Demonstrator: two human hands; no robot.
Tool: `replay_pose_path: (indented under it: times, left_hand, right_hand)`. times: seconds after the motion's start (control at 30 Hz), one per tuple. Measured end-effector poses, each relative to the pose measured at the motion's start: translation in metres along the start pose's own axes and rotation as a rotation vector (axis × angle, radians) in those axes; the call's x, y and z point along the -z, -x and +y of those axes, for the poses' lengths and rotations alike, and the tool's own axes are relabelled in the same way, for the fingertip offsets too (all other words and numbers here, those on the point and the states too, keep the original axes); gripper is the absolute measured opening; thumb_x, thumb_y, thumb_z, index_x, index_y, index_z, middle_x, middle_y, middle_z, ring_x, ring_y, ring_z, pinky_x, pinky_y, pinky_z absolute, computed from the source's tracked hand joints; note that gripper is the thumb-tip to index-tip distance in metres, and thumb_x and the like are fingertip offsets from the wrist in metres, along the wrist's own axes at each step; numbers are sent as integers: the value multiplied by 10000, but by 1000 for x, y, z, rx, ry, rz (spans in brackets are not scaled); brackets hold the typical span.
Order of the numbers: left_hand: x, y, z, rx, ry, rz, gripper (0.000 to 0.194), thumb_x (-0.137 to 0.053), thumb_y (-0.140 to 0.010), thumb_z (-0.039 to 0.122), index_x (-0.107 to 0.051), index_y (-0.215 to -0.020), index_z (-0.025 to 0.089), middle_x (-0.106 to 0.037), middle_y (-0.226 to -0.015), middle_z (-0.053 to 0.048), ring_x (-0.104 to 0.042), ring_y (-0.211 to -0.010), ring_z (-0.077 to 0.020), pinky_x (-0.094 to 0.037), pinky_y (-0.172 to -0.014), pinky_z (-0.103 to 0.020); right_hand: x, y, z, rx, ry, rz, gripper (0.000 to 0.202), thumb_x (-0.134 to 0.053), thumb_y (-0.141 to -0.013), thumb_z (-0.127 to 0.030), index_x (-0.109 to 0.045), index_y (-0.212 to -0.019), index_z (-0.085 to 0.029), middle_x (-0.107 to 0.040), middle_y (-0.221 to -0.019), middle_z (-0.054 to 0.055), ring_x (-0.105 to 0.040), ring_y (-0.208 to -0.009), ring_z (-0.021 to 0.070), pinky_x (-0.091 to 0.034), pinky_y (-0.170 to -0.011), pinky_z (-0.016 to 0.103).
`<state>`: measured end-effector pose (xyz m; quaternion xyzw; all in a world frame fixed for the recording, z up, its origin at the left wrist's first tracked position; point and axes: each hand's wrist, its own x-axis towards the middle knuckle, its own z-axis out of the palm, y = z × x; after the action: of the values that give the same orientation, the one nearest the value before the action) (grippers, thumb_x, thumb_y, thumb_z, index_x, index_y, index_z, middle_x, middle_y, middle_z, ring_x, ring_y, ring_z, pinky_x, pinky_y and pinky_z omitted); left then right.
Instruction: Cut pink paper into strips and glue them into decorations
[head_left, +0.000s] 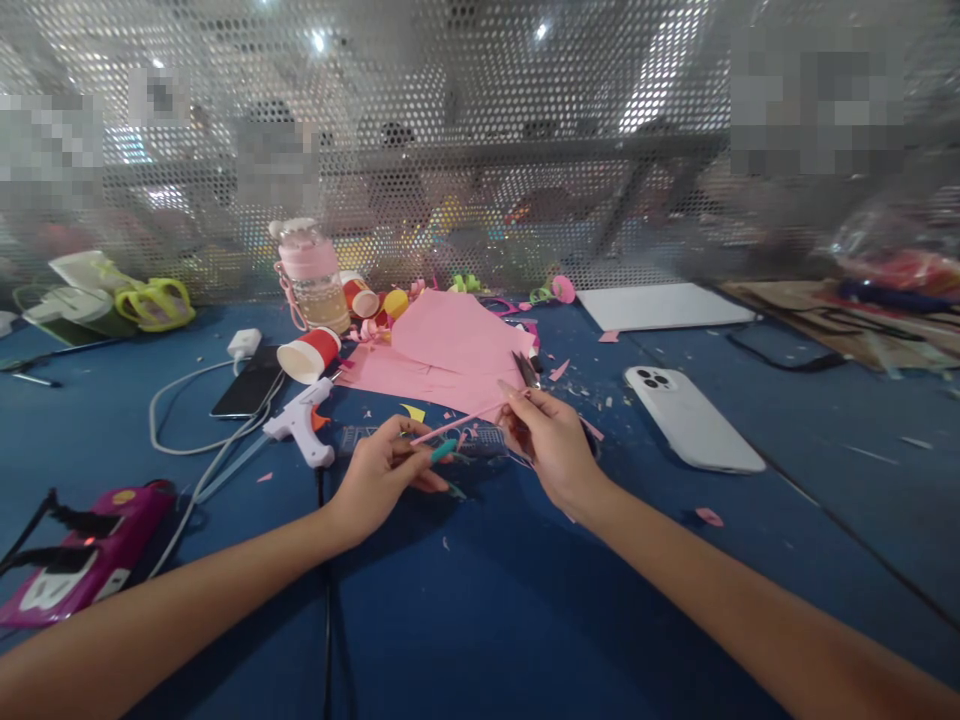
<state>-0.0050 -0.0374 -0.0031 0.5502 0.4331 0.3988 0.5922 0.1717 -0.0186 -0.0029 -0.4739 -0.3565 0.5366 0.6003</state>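
A narrow pink paper strip (463,420) runs taut between my two hands above the blue table. My left hand (382,470) pinches its left end, fingers curled. A teal stick-like piece (443,451) also sticks out from between these fingers; its kind is unclear. My right hand (551,440) is closed on the strip's other end between thumb and fingers. Just beyond it show dark scissor blades (527,370); the rest of the scissors is mostly hidden behind the hand. Pink paper sheets (461,340) lie behind both hands. A clear ruler (487,441) is partly covered below them.
At left are a white glue gun (304,420), black phone (251,385), paper cup (309,355), water bottle (311,275) and magenta power strip (97,550) with cables. A white phone (690,418) lies right, a white board (664,306) behind it. Perforated metal (480,160) borders the back.
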Motion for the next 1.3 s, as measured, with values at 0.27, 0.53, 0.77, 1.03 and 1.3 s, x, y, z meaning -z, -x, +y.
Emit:
replay_pose_path:
  times: [0.27, 0.53, 0.77, 1.03, 1.3]
  left_hand:
    - [0, 1, 1, -29, -53, 57, 253, -605, -735, 385, -480, -760, 166, -691, -696, -35, -646, -489, -118, -535, -483, -210]
    - [1, 1, 1, -57, -104, 45, 321, -538, -772, 473, -538, -783, 152, -686, -704, -45, -627, -466, -101, -516, -463, -197]
    - [2, 0, -1, -83, -73, 61, 425, -520, -752, 559, -562, -817, 140, -673, -672, -39, -613, -450, -108, -507, -445, -207]
    - [1, 2, 4, -83, 1, 89, 409, -547, -733, 553, -545, -792, 149, -669, -640, -28, -606, -438, -110, -499, -435, -208]
    - [1, 0, 2, -69, -11, 50, 395, -558, -735, 525, -514, -860, 153, -676, -689, -36, -610, -449, -107, -495, -443, -204]
  right_hand:
    - [1, -1, 0, 37, 3, 1, 296, -678, -591, -387, -475, -490, -197, -409, -433, -65, -348, -339, 39, -212, -312, 203]
    - [3, 0, 0, 92, 32, 3, 327, -670, -619, -416, -473, -481, -195, -393, -408, -69, -348, -319, 37, -215, -303, 201]
    - [2, 2, -1, 75, 4, 10, 344, -682, -636, -382, -462, -456, -188, -384, -382, -79, -325, -290, 28, -202, -305, 209]
    - [0, 3, -2, 78, -7, 19, 349, -680, -623, -392, -444, -454, -198, -400, -405, -74, -327, -300, 32, -211, -310, 218]
    - [0, 2, -1, 71, -23, 27, 347, -678, -619, -411, -443, -470, -204, -402, -393, -76, -324, -296, 35, -218, -309, 220]
